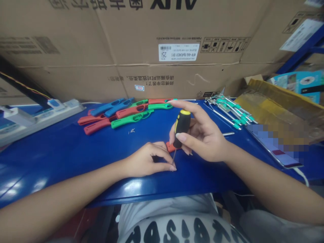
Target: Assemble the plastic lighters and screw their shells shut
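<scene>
Behind everything you have a large brown cardboard carton [88, 47] with upside-down black print, standing at the far edge of a glossy blue tabletop [63, 155]. To your left lies a long white plastic power strip [43, 118]; ahead, a pile of red, green and blue plastic lighter-shaped shells [131, 110]; to your right, thin silver metal rods with green fittings [236, 106]. Your right hand [209, 136] is clamped round the handle of a black-and-yellow screwdriver [182, 123], tilted with its thin shaft down. Your left hand [145, 158] rests low, thumb and forefinger nearly meeting at the tip; you can't tell whether they pinch anything. A red plastic piece [170, 146], partly hidden, lies between your hands. Tiny silver bits [132, 131] lie near the pile.
</scene>
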The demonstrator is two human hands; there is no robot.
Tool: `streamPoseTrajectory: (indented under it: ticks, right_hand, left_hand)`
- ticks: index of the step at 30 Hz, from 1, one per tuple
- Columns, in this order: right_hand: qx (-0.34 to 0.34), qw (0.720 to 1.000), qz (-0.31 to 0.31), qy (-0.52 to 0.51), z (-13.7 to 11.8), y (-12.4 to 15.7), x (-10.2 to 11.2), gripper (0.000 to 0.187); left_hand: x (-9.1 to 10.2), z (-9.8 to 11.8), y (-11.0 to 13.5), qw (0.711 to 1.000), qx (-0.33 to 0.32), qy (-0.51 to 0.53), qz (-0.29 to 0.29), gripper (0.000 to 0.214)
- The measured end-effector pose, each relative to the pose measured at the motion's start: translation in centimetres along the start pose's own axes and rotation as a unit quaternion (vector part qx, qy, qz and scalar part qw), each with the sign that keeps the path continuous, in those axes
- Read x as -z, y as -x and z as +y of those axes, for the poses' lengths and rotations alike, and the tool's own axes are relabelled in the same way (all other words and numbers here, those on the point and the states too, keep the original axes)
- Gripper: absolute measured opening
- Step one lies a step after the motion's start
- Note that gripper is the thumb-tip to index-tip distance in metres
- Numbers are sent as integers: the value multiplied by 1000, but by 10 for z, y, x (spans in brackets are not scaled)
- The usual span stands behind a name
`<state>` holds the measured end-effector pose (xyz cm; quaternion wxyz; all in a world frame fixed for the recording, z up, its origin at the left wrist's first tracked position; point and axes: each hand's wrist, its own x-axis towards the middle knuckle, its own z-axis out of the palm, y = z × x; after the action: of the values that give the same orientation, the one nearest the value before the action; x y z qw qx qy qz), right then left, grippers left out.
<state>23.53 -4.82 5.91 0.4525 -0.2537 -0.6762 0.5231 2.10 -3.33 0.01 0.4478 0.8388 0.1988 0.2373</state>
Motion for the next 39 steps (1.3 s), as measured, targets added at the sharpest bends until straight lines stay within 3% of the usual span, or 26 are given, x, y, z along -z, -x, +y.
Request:
streamPoseTrajectory:
  ticks: [11,17,21,28,35,39]
  right_hand:
    - [18,999,27,11,4,0,-1,52]
    - [47,988,143,34,7,-3,4,50]
    - [66,976,202,56,15,-5,5,50]
    - [99,979,150,97,29,-6,4,45]
    - [115,977,115,136,33,-4,6,43]
    - [171,969,97,153,39,-6,8,46]
  left_hand:
    - [1,0,-1,1000,-17,1,17,4]
    - [6,-6,1,992,-3,7,123,64]
    - [7,-13,0,983,25,-122,135,64]
    - [5,-20,-1,974,4,-203,105,46]
    - [5,-22,-1,972,-8,-220,86,46]
    - [5,-23,-2,970,-11,-226,86,43]
